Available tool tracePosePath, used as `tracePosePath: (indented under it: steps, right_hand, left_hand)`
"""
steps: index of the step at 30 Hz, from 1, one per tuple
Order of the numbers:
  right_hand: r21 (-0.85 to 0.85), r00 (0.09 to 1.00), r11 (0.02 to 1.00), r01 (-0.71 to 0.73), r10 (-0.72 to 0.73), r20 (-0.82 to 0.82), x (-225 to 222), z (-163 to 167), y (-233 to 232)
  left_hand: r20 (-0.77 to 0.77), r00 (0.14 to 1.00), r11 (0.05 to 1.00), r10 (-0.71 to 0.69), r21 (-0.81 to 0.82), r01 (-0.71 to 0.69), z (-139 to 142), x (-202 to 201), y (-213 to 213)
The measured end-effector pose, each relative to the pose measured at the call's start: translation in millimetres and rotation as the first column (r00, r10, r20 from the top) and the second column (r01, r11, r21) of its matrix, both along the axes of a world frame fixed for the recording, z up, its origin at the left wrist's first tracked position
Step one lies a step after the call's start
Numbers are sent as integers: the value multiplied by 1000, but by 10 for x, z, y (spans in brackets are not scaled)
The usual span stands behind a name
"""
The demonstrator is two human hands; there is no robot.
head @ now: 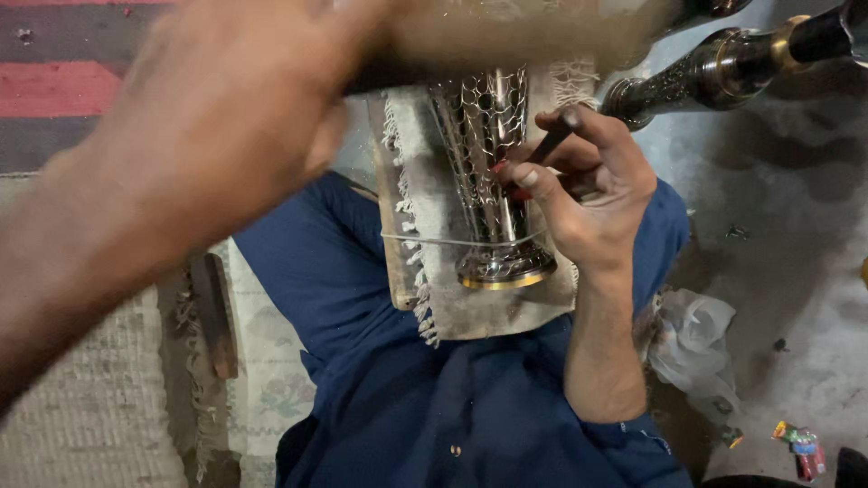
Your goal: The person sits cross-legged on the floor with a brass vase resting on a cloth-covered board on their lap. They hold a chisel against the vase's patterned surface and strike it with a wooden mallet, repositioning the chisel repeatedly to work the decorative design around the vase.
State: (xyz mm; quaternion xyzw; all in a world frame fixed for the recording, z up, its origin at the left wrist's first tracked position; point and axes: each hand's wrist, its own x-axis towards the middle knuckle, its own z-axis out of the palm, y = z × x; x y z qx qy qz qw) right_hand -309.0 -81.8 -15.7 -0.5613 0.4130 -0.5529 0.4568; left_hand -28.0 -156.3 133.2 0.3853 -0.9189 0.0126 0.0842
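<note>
Left hand [208, 117] looms blurred at top, raised, apparently around a dark handle, though its fingers are too smeared to tell. Below, the metal vase [493, 172] lies on a fringed cloth pad [470, 298] on a board across the lap, foot towards the person, its inside hidden. Right hand [579, 181] pinches a slim dark chisel [550, 145] against the patterned wall. Looks like engraving; any strike calls for a steady tip.

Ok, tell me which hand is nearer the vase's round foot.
Right. The right hand rests against the vase stem just above the round foot, holding a thin tool. The left hand is blurred, raised up and off to the left.
</note>
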Motion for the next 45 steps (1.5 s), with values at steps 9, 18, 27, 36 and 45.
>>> tracePosePath:
  steps: [9, 18, 27, 36, 45]
  right_hand:
    - [70, 995, 997, -41, 35, 89, 9, -17, -2]
    - [74, 998, 997, -23, 18, 67, 3, 12, -1]
    - [51, 996, 998, -43, 38, 79, -10, -28, -11]
    - [94, 990, 995, 12, -24, 136, 3, -20, 96]
    - [13, 997, 998, 63, -63, 47, 88, -36, 169]
  left_hand:
    - [-178, 984, 992, 21, 125, 2, -9, -21, -24]
    - [-107, 994, 1000, 0, 22, 3, 4, -79, -35]
    - [-190, 981, 991, 31, 135, -5, -25, -50, -74]
    - [-142, 990, 989, 22, 145, -1, -27, 56, -86]
    - [65, 998, 995, -11, 103, 5, 51, -37, -120]
